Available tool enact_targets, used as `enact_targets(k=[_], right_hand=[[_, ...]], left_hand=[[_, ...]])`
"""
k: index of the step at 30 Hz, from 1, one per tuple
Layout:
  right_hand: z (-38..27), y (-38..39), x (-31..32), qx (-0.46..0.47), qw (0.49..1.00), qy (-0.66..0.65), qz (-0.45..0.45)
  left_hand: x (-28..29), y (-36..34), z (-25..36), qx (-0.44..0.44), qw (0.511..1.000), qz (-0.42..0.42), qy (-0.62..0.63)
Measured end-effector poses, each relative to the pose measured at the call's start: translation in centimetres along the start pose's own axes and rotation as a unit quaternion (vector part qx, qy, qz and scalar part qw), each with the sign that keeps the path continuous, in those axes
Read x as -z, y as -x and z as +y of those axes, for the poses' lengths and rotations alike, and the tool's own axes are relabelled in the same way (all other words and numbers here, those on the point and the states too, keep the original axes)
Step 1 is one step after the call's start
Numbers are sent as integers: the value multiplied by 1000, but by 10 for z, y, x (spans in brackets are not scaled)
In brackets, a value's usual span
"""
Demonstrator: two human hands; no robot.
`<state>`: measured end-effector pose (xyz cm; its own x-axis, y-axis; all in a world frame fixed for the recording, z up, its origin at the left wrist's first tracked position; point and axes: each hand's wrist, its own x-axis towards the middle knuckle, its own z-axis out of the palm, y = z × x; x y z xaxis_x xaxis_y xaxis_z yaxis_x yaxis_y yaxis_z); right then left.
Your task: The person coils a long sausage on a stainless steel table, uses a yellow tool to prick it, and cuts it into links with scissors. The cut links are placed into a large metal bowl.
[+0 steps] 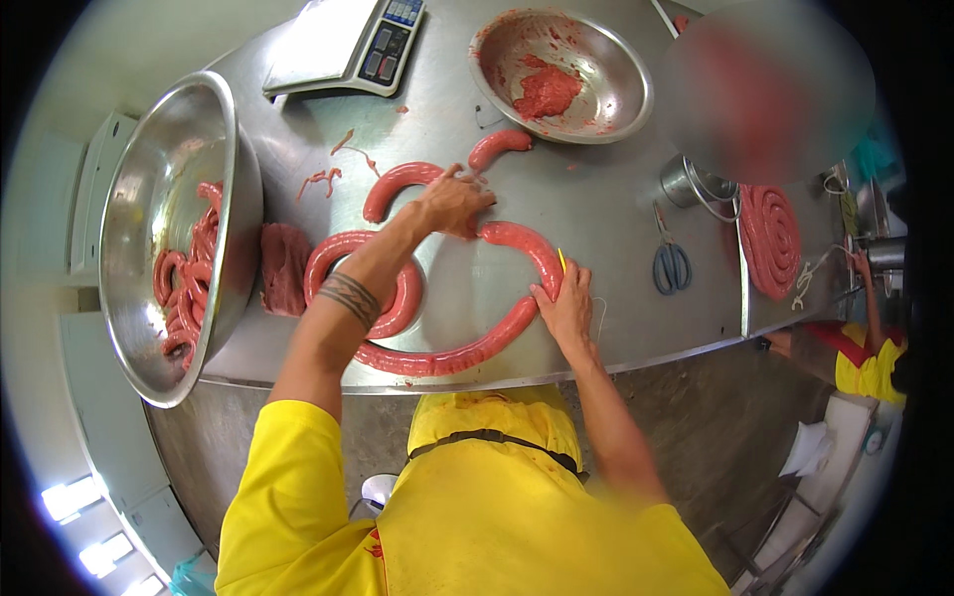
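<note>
My left hand (455, 204) reaches over the sausage ends, fingers apart and bent, with a short link (497, 145) beyond it and a curved piece (393, 188) beside it. My right hand (561, 303) grips a long curved sausage (442, 356) at a narrowing in it. A thin yellow item (562, 260) sticks up beside its index finger, and a fine string hangs near the wrist. A coiled sausage (399, 303) lies under my left forearm, next to a reddish cloth-like bundle (285, 263). Scraps of casing (320, 181) lie on the steel table (626, 189).
A large bowl of sausages (129, 238) is left; a scale (328, 45) and bowl of minced meat (547, 89) are behind. Scissors (672, 268), a metal container (686, 189) and a sausage spiral (770, 243) are right, near another person's arm (870, 308). The upper right is blurred.
</note>
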<state>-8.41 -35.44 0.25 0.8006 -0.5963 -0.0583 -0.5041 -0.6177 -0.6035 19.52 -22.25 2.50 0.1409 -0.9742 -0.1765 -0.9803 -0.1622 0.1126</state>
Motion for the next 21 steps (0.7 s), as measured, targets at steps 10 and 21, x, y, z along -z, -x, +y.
enact_targets(k=[10,21], right_hand=[[-60,-114,-37,211,972,-101,32],[28,19,3,34,982,-153,-102]], left_hand=[[0,80,-52,260,920,291,41],[-67,192,200,326,928,-26,177]])
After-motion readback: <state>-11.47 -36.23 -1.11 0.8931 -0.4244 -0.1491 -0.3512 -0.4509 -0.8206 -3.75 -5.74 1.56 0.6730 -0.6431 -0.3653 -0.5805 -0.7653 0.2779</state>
